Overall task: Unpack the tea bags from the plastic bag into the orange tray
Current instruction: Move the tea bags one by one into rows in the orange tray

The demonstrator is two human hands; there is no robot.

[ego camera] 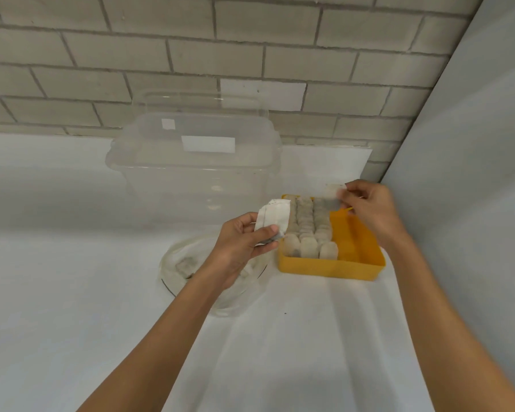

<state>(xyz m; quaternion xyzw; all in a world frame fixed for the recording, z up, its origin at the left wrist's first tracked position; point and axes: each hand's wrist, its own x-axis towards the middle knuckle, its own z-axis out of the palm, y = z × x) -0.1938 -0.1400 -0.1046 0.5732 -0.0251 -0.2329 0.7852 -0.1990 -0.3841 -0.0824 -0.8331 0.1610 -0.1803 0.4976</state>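
Note:
The orange tray (330, 267) stands on the white table to the right of centre. Three rows of tea bags (308, 230) fill its left part, while its right compartment is bare. My left hand (241, 245) pinches a small stack of tea bags (272, 218) just left of the tray's edge. My right hand (369, 209) pinches a single tea bag (332, 196) over the tray's far side. The clear plastic bag (191, 269) lies on the table below my left hand, with a few tea bags showing inside it.
A big clear plastic box (194, 162) with its lid stands behind the bag and tray. A brick wall (250, 55) runs along the table's far edge, and a plain grey wall (473, 173) closes the right side close to the tray.

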